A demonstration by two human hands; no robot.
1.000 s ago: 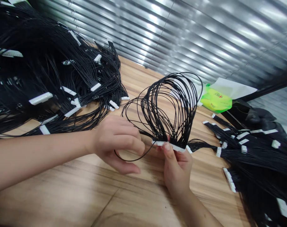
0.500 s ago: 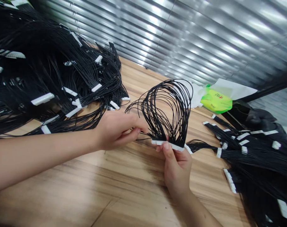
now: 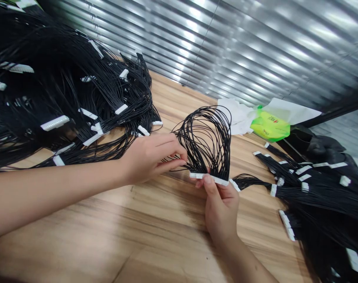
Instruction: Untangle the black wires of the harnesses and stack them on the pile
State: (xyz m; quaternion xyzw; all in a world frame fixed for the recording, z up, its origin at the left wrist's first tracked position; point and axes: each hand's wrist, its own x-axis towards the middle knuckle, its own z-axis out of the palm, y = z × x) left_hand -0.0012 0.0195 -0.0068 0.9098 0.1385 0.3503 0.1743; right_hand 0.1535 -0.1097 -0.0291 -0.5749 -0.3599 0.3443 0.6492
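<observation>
My right hand [image 3: 221, 200] pinches a white connector [image 3: 220, 181] between thumb and fingers. A second white connector piece [image 3: 197, 175] lies in line with it, partly behind my thumb. Many thin black wires [image 3: 206, 114] rise from both and bend over in a loop. To the left of the connectors, my left hand [image 3: 156, 157] is closed, thumb and forefinger pressed together on black wires at the loop's left side. How many wires it grips is hidden by the fingers.
A big heap of black wire harnesses [image 3: 63, 78] with white connectors covers the left. More harnesses [image 3: 323, 200] lie at the right. White paper [image 3: 236, 118] and a green packet [image 3: 270, 124] sit at the back, before metallic blinds [image 3: 196, 47]. The tabletop [image 3: 155, 236] is wood-grained.
My left hand's fingers have closed into a tighter pinch and shifted slightly right and up. The wire loop has sunk and narrowed a little. My right hand has hardly moved.
</observation>
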